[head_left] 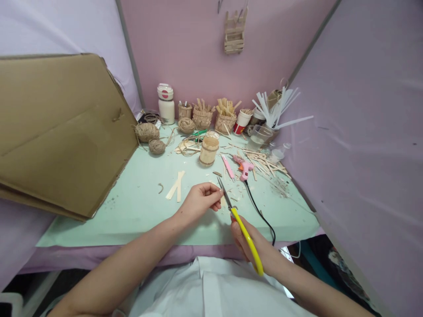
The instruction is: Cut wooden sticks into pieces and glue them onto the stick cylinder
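Observation:
My right hand (246,237) is wrapped round a pair of scissors (244,233) with yellow handles, their blades pointing up and away from me. At the blades, my left hand (205,196) is closed in a pinch; what it holds, if anything, is too small to make out. Two flat wooden strips (176,187) lie crossed on the table to the left of that hand. Beyond both hands stands a small wooden barrel (209,151) with bands round its top and bottom. A pink pen-shaped cutter (228,168) and a pink glue gun (244,167) lie to its right.
Cardboard sheets (62,132) lean at the left. Twine balls (147,132), a white bottle (166,105), baskets of sticks (226,116) and a cup of white glue sticks (272,114) line the back. Loose wooden sticks (264,162) and the glue gun's black cord (259,211) lie at right.

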{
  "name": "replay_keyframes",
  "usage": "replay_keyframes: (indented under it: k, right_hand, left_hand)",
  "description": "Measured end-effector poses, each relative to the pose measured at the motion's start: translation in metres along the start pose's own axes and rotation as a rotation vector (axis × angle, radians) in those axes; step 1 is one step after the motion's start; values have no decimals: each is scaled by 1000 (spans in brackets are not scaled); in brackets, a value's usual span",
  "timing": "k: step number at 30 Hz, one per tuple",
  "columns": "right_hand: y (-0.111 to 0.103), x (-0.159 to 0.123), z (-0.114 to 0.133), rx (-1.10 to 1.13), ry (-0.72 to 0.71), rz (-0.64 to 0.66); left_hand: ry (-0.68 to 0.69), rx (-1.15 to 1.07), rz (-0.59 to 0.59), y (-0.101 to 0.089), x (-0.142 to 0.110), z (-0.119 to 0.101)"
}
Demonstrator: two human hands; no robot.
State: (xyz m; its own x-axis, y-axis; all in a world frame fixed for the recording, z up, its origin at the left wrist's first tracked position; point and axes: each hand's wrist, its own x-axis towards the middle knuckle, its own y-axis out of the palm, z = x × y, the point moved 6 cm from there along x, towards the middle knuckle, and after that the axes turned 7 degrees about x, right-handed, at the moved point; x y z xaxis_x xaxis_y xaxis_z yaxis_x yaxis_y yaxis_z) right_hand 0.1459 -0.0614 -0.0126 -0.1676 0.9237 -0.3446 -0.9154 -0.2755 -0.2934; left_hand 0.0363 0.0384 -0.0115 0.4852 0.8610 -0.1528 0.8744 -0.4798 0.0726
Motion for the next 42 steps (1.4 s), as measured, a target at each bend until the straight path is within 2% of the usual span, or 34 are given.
replay_keyframes:
  k: [6,10,18,23,28,38,42]
  right_hand:
    - [-3,-7,9,12,52,32]
    - [-6,-9,7,33,71,43]
    - [-15,-9,-2,-37,14,6]
    - [-14,-8,-3,16,18,49]
    - [-12,-9,4,29,3,17]
    - [-3,-4,9,27,-19,80]
    - [-4,-2,9,18,-21,60]
  left_hand:
    - [23,114,27,-4,-1,-5]
    - [32,171,64,-5,-1,-8]
    - [3,244,124,-8,-1,-9]
    - [-7,237,87,-8,-1,-10]
    - [23,189,39,-10,1,-8]
    - [42,172,28,-9,2,-3]
    - [39,156,24,-8,2,-3]
